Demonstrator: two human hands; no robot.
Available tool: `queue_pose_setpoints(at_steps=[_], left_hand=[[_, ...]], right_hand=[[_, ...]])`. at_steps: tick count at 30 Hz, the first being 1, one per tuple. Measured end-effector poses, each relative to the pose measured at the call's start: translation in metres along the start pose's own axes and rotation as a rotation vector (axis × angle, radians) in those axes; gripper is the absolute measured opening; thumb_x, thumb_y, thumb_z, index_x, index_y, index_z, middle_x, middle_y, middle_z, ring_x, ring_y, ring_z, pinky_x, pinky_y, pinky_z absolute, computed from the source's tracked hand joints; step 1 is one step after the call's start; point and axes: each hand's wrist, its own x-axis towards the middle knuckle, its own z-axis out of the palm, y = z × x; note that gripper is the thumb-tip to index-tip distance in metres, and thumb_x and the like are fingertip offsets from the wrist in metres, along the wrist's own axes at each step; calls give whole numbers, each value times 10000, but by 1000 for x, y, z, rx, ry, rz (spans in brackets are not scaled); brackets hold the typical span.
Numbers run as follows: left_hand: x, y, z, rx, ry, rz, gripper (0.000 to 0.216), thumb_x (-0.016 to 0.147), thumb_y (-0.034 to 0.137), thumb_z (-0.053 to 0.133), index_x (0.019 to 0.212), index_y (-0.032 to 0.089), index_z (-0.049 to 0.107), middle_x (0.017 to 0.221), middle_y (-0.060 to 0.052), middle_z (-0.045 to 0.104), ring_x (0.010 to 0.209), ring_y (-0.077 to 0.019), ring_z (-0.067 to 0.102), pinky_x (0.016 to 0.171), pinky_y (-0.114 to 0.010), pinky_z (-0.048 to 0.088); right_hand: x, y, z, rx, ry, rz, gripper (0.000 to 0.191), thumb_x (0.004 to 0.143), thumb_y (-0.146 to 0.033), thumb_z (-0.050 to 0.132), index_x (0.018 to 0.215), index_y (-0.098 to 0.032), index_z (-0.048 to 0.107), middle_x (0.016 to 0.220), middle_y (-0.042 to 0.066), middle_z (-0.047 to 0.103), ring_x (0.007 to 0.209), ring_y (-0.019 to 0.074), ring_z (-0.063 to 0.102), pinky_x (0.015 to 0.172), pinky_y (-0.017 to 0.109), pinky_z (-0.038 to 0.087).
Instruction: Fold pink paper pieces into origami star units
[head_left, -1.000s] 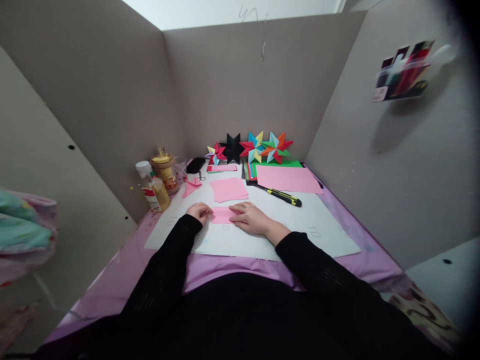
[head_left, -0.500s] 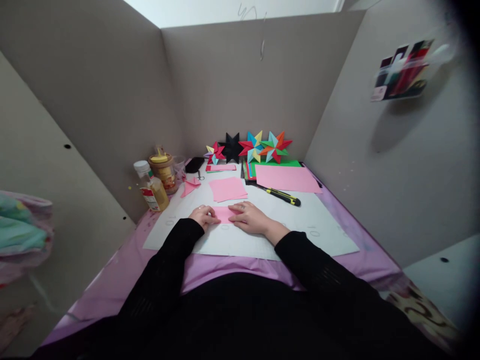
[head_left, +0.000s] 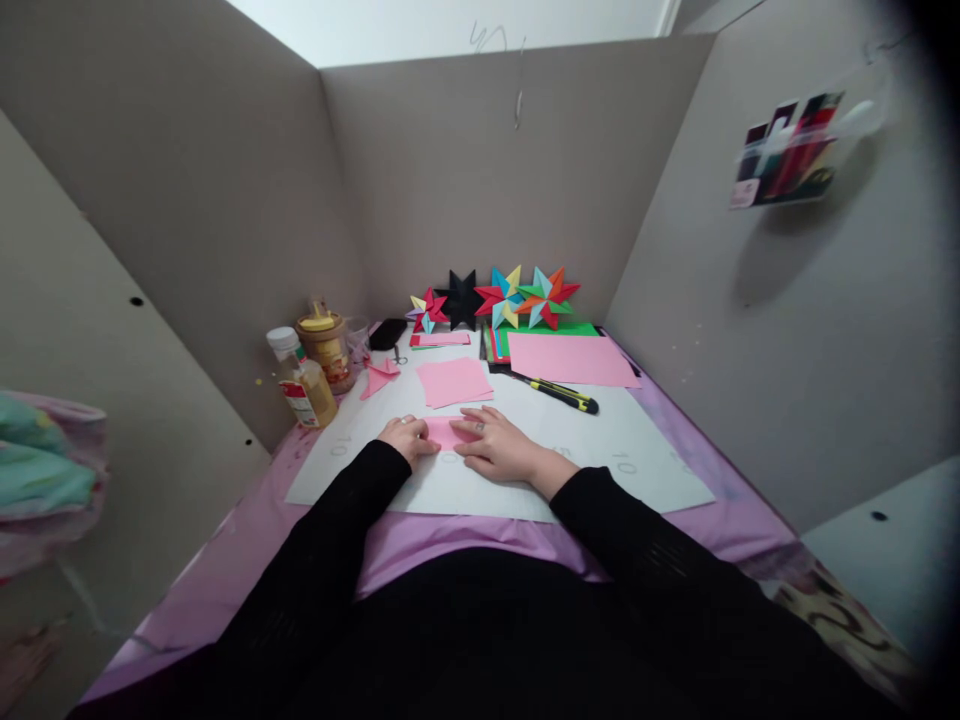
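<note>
A folded strip of pink origami paper (head_left: 442,433) lies flat on the white sheet between my hands. My left hand (head_left: 407,437) is closed at its left end, fingertips pressed together on the edge. Over its right end rests my right hand (head_left: 496,446), palm down with the fingers stretched out and slightly apart, pressing the paper. Just beyond the strip is a small stack of pink paper squares (head_left: 455,382). To the left of that stack sits a folded pink paper piece (head_left: 380,377).
A yellow-black utility knife (head_left: 559,395) lies right of the stack, near a large pink sheet (head_left: 574,360). Folded paper stars (head_left: 525,298) stand along the back wall. At left are a glue bottle (head_left: 306,388), a brown jar (head_left: 328,352), small scissors (head_left: 399,356) and a black phone-like object (head_left: 388,333).
My right hand has shifted slightly, its fingers now more spread over the strip. The left hand keeps its place on the left end. The whole view has tilted a little.
</note>
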Motion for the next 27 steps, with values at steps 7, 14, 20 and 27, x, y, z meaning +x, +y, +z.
queue_pose_setpoints(at_steps=[7, 14, 20, 27], left_hand=[[11, 18, -11, 87, -148, -50, 251, 844, 325, 442, 976, 362, 652, 900, -37, 567, 859, -199, 466, 712, -325, 319], [40, 36, -12, 122, -303, -222, 360, 831, 433, 409, 1155, 359, 549, 972, -87, 539, 960, -274, 471, 768, -370, 352], [64, 35, -9, 97, -369, -385, 423, 819, 503, 369, 1103, 287, 595, 1023, -106, 539, 999, -279, 482, 827, -387, 361], [66, 30, -10, 136, -383, -379, 473, 719, 539, 511, 1164, 380, 528, 1008, -97, 513, 989, -291, 476, 836, -423, 343]], right_hand=[[-2, 1, -6, 7, -19, 36, 212, 772, -320, 553, 939, -278, 677, 1207, 63, 500, 1254, 311, 248, 993, 546, 174], [0, 1, -8, 17, -28, 48, 183, 767, -326, 558, 880, -263, 687, 1336, 43, 383, 1297, 337, 119, 988, 581, 136], [0, 0, -6, 33, -24, 57, 174, 768, -316, 557, 873, -264, 686, 1347, 36, 371, 1295, 336, 135, 991, 572, 151], [0, 0, -8, 58, -27, 46, 178, 770, -298, 546, 867, -269, 692, 1355, 17, 366, 1300, 319, 159, 1000, 559, 167]])
